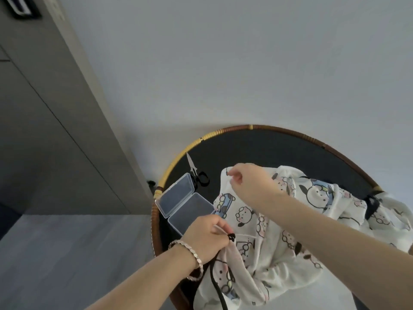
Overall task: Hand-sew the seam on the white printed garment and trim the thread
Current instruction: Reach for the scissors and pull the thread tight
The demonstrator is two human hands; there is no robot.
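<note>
My left fingers [220,228] curl tight round the white garment's [252,222] near edge. My right fingers [235,175] pinch its far edge. Scissors [196,174] lie by the open box [185,202].

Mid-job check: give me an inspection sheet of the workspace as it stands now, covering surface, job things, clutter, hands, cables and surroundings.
Surface: round black-topped table with wrapped rattan rim; the garment covers its right and near parts.
Job's things: white cartoon-printed garment, heaped; small black-handled scissors lie untouched at the far left. Needle and thread are too small to tell.
Clutter: clear plastic hinged box, open, beside the scissors, apparently empty.
Hands: left hand, with a bracelet on its wrist, grips a garment fold; right hand pinches the garment's far edge.
Cables: black cord hangs from the garment below the left hand.
Surroundings: white wall, grey panel, grey floor.
</note>
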